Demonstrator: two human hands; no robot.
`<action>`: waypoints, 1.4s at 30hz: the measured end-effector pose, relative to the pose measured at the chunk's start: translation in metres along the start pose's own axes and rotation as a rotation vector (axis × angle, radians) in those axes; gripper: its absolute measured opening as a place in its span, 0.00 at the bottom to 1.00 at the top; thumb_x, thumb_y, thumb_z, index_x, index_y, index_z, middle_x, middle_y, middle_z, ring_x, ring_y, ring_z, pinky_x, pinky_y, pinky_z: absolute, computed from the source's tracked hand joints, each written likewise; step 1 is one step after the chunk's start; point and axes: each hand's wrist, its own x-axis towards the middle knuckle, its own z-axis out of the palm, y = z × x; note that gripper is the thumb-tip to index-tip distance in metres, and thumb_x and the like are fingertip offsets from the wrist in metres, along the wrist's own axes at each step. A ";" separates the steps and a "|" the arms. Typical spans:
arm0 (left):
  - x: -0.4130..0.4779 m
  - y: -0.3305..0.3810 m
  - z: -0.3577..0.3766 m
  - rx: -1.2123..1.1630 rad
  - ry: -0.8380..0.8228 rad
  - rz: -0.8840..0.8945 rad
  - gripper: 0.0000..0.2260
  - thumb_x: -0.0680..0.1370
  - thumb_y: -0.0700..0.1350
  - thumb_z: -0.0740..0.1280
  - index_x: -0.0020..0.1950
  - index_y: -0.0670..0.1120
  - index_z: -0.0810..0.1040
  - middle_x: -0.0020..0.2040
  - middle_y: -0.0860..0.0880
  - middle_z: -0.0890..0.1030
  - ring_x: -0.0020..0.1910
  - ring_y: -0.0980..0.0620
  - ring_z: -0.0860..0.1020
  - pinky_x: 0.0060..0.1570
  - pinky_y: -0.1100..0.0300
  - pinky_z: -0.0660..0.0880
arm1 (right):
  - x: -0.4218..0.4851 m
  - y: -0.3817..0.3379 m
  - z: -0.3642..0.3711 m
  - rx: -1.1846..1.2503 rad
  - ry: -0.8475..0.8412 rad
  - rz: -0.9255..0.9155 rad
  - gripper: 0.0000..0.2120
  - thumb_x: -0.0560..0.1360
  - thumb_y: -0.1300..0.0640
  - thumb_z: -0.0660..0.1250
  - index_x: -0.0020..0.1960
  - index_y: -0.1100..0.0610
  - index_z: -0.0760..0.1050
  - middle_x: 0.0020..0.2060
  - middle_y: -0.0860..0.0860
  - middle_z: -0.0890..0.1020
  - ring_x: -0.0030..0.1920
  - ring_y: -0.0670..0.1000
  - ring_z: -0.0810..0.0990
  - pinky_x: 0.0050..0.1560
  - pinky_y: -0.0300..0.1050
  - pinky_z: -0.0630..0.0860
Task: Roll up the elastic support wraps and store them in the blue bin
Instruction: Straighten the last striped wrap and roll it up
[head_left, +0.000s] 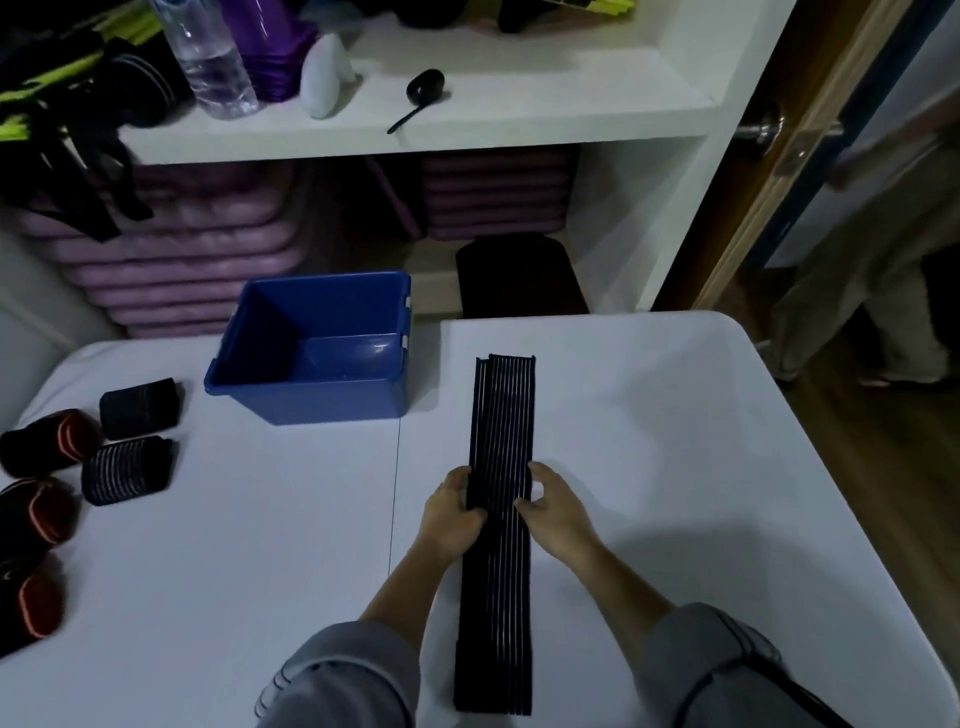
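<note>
A long black elastic wrap (503, 415) with thin white stripes lies flat and lengthwise on the white table (675, 415), folded double. My left hand (451, 512) pinches its left edge at mid-length. My right hand (553, 512) pinches the right edge at the same height. The blue bin (317, 395) stands open and empty at the far middle of the table, left of the wrap. Several rolled wraps sit at the table's left edge: two black striped ones (127, 470) and black ones with orange bands (49, 441).
A white shelf (467, 119) behind the table carries a water bottle (210, 57), a purple container, a white object and a black scoop. Purple mats are stacked underneath. A black stool (519, 275) stands beyond the table. A wooden door is at the right.
</note>
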 end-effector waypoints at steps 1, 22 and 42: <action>0.002 0.001 0.002 0.039 0.006 0.019 0.24 0.74 0.35 0.64 0.69 0.46 0.66 0.61 0.48 0.76 0.57 0.48 0.76 0.54 0.61 0.72 | 0.001 0.001 -0.001 -0.024 -0.004 -0.007 0.25 0.74 0.57 0.64 0.70 0.53 0.66 0.64 0.50 0.74 0.55 0.54 0.80 0.59 0.46 0.75; 0.104 0.043 -0.013 0.079 0.053 0.024 0.23 0.70 0.40 0.66 0.65 0.48 0.70 0.59 0.47 0.78 0.57 0.47 0.76 0.60 0.48 0.74 | 0.095 -0.030 -0.028 0.062 0.054 0.046 0.25 0.73 0.62 0.66 0.69 0.55 0.68 0.62 0.54 0.76 0.43 0.48 0.78 0.38 0.22 0.69; 0.119 0.067 -0.026 -0.163 0.101 -0.085 0.23 0.75 0.35 0.64 0.69 0.47 0.65 0.63 0.51 0.74 0.58 0.50 0.74 0.54 0.62 0.69 | 0.118 -0.049 -0.045 0.288 0.064 0.174 0.27 0.75 0.63 0.65 0.72 0.55 0.62 0.65 0.53 0.71 0.54 0.48 0.73 0.36 0.25 0.70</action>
